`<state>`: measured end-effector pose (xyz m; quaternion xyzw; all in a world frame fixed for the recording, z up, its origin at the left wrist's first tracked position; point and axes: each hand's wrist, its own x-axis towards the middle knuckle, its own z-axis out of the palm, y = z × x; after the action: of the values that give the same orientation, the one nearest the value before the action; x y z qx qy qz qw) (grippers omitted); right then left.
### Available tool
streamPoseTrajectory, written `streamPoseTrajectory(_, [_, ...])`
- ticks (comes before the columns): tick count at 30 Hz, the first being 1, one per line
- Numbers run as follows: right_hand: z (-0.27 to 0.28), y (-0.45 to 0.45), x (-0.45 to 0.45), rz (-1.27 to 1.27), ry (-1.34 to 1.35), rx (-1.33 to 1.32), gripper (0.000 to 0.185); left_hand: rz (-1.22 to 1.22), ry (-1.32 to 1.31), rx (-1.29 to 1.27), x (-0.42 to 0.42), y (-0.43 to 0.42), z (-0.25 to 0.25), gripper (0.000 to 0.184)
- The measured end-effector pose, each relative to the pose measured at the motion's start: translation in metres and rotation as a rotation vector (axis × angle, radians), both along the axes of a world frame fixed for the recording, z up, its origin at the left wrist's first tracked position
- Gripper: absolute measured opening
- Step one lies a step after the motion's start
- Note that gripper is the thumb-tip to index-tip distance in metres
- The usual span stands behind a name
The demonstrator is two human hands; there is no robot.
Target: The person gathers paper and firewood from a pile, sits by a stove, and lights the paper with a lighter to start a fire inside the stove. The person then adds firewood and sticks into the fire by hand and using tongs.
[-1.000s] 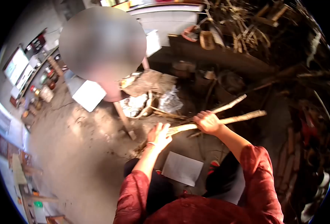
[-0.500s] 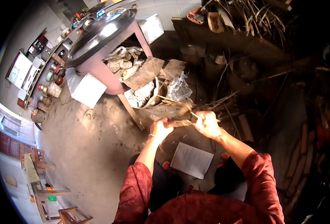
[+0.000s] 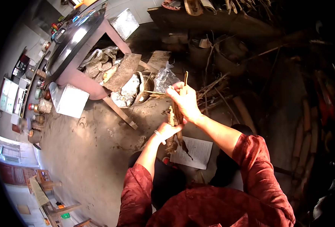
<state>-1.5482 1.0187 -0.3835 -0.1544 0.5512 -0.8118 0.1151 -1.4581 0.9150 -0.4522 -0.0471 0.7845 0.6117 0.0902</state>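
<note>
Sleeves [image 3: 135,189]: 2, patterned red.
Left hand [image 3: 168,130]: 1, closed round the lower part of the sticks [image 3: 176,115]; 1 pale band [image 3: 160,137] at its wrist.
Right hand [image 3: 185,101]: 1, clamped on the same sticks higher up.
Sticks: at least 2, upright between the legs and the bin, exact count hidden by fingers.
Printed sheet [image 3: 198,153]: 1, on the floor, partly behind the sticks.
Bin [image 3: 149,85]: 1, pale ash-like contents.
Plastic bag [image 3: 165,78]: 1, clear, beside the bin.
White panels [image 3: 73,100]: 2, at the pink stand [image 3: 86,86].
</note>
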Motion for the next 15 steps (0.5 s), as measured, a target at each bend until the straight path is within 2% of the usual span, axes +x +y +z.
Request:
streamPoseTrajectory(2, [-0.001,0.002,-0.005,0.069,0.068,0.063,0.038,-0.029,-0.084,-0.011,0.003,-0.005,0.0,0.021])
streamPoseTrajectory(3, [0.002,0.003,-0.007,0.128,0.103,0.044,0.044,0.072,-0.133,-0.005,0.01,0.0,0.011,0.02])
streamPoseTrajectory(4, [0.006,0.007,-0.009,0.178,0.143,0.033,0.051,0.132,-0.247,-0.086,0.011,-0.017,-0.02,0.022])
streamPoseTrajectory(5, [0.004,0.011,-0.013,0.166,0.159,0.039,0.054,0.251,-0.438,-0.288,0.009,0.0,0.029,0.021])
streamPoseTrajectory(6, [0.003,0.02,-0.018,0.137,0.174,0.055,0.056,0.275,-0.236,-0.292,0.01,-0.015,0.011,0.025])
streamPoseTrajectory(7, [0.005,0.034,-0.023,0.05,0.245,0.073,0.054,0.484,0.013,-0.048,0.011,-0.028,-0.018,0.029])
streamPoseTrajectory(8, [0.01,0.055,-0.024,-0.035,0.312,0.104,0.052,0.375,0.123,0.24,0.011,-0.037,-0.01,0.021])
streamPoseTrajectory(9, [0.019,0.084,-0.026,-0.076,0.355,0.187,0.046,0.356,0.245,0.237,0.011,-0.048,-0.01,0.03])
streamPoseTrajectory(10, [0.025,0.116,-0.02,-0.132,0.331,0.14,0.037,0.412,0.281,0.198,0.01,-0.058,-0.014,0.03])
streamPoseTrajectory(12, [0.006,0.186,-0.007,-0.327,0.376,0.372,0.03,0.474,0.383,0.161,0.008,-0.082,-0.035,0.023])
streamPoseTrajectory(13, [-0.008,0.221,0.005,-0.439,0.383,0.539,0.029,0.496,0.384,0.092,0.009,-0.094,-0.045,0.021])
streamPoseTrajectory(14, [-0.02,0.261,0.017,-0.462,0.388,0.739,0.029,0.532,0.386,0.021,0.009,-0.099,-0.051,0.019])
streamPoseTrajectory(15, [-0.028,0.3,0.037,-0.449,0.312,1.029,0.028,0.54,0.374,0.054,0.009,-0.092,-0.048,0.019])
